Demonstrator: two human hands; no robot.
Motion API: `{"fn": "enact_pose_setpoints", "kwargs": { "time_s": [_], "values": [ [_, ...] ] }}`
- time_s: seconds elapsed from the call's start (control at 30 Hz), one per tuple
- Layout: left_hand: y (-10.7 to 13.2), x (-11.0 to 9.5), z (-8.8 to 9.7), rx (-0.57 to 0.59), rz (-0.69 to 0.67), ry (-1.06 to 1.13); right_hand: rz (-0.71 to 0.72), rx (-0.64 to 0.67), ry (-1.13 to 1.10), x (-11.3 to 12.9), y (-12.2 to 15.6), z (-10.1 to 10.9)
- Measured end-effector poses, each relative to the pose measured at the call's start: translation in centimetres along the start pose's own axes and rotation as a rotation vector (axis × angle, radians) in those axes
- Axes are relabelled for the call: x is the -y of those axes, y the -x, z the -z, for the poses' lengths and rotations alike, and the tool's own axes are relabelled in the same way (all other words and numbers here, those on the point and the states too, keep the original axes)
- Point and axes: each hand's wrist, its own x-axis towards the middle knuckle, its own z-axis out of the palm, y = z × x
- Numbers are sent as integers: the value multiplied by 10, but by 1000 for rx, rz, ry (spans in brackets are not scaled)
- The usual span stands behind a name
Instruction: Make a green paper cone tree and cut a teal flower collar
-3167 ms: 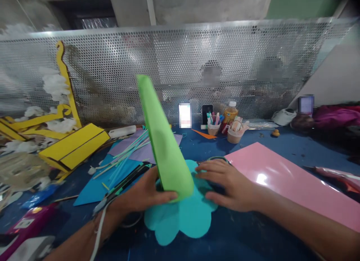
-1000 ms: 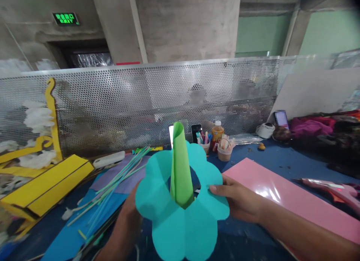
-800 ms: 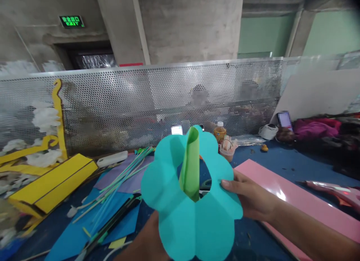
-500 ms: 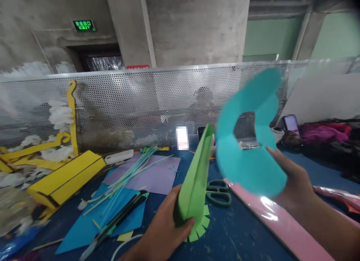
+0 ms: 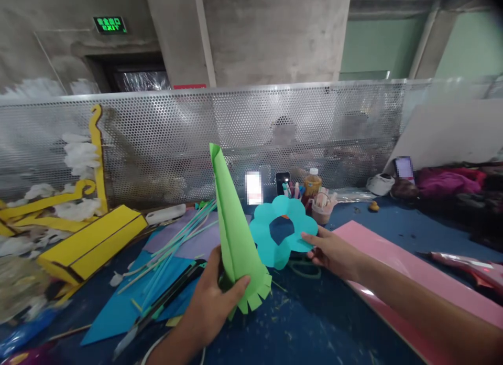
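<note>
Left hand [image 5: 208, 302] wrapped round green fringed paper cone [image 5: 233, 234]; right hand [image 5: 330, 255] pinching teal paper flower ring [image 5: 271, 234] at fingertips. Cone now out of ring, both pieces held apart.

Blue worktop [image 5: 314, 323], scuffed, paper bits on it. View-R: long pink board [image 5: 393, 255]. View-L: yellow folded card [image 5: 90, 244]. Ctr: lilac sheet [image 5: 202, 231], blue card [image 5: 113, 312], teal straws [image 5: 173, 260] on top, blk craft knife [image 5: 165, 297]. Green scissors [image 5: 304, 270]. Back: pen cup [image 5: 322, 214], rubber duck [image 5: 374, 206].
</note>
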Motion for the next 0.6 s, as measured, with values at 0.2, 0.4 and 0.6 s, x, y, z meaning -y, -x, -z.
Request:
{"fn": "enact_pose_setpoints", "kwargs": {
  "time_s": [0.2,0.4,0.6],
  "values": [
    [1,-3,1,16,8,-109,-106,133,-84,4,8,-4],
    [0,0,2,-36,-14,-185,-10,172,185,-3,10,-6],
    [-12,-8,21,-326,-120,-339,199,280,604,-11,12,-5]
  ]
}}
